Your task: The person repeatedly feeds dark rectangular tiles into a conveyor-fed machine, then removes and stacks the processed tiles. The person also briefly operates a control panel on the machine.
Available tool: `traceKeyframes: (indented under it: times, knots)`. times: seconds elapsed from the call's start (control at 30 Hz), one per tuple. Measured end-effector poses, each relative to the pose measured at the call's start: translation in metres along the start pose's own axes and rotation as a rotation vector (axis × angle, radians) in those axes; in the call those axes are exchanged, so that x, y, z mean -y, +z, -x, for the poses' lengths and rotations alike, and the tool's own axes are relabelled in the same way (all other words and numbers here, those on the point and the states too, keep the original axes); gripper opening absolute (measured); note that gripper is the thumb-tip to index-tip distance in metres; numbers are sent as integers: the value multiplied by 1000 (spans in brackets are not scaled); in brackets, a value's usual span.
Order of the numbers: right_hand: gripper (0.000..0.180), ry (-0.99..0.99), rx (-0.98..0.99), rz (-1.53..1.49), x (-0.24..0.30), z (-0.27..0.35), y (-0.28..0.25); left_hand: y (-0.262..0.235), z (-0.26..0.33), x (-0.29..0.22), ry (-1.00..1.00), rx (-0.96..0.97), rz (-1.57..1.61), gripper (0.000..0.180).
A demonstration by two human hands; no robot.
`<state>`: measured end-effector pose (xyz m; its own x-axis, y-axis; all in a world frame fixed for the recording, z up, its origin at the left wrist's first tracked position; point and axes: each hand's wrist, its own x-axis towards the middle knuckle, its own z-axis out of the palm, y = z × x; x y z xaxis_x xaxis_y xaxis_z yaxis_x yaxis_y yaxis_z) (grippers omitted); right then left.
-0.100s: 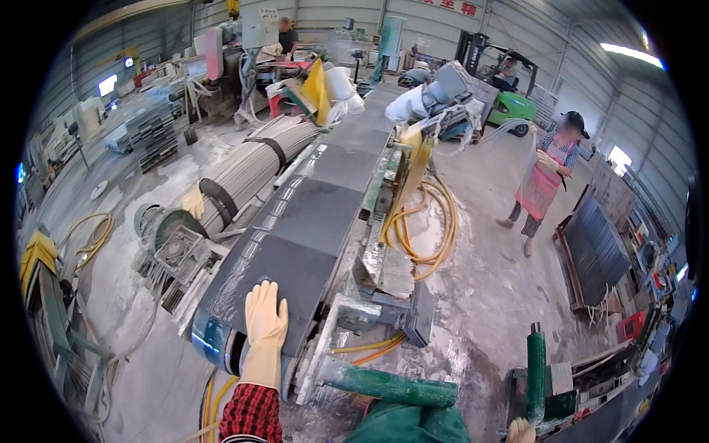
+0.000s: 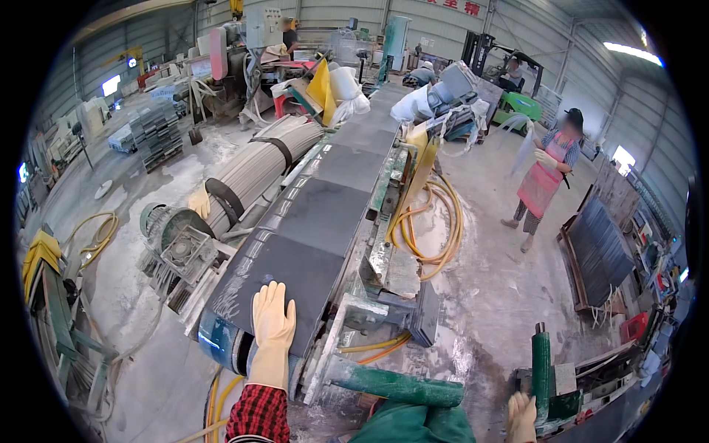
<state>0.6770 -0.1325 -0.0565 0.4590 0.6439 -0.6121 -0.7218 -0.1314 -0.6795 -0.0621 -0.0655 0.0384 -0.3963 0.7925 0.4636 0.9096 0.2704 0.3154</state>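
My left hand [image 2: 272, 314], in a cream rubber glove, lies palm down with fingers stretched on a dark grey flat slab [image 2: 295, 258] near the close end of a conveyor belt [image 2: 225, 343]. More dark slabs [image 2: 347, 166] lie end to end behind it. Low on the right, my right hand [image 2: 521, 418], gloved too, is beside an upright green roller [image 2: 541, 369]; its fingers are slightly bent and apart, and I see nothing in them. A horizontal green roller [image 2: 399, 385] crosses in front of my green apron [image 2: 413, 424].
A motor [image 2: 173, 232] and a strapped grey bundle [image 2: 258, 162] stand left of the belt. Yellow hoses [image 2: 447, 229] coil on the floor at right. A person in a pink apron [image 2: 543, 184] stands there, near leaning dark slabs [image 2: 598, 232]. A green forklift [image 2: 517, 107] is farther back.
My right hand has come further up into view beside the upright roller. My left hand stays flat on the slab. The person in the pink apron has shifted their arms slightly.
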Motion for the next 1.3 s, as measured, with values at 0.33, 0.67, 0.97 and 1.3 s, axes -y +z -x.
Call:
traceKeyframes:
  times: [0.33,0.67,0.97,1.3]
  knots:
    - [62,-181,220,93,3,-1,127,6,-3,-22,-2,35,121,45]
    - [65,-137,16,98,-9,11,-18,4,4,-19,10,48,94,46]
    - [63,206,-219,53,-42,107,-102,-12,16,-11,29,9,14,45]
    - [60,170,-227,205,-108,-2,-134,14,18,-5,83,20,-2,43]
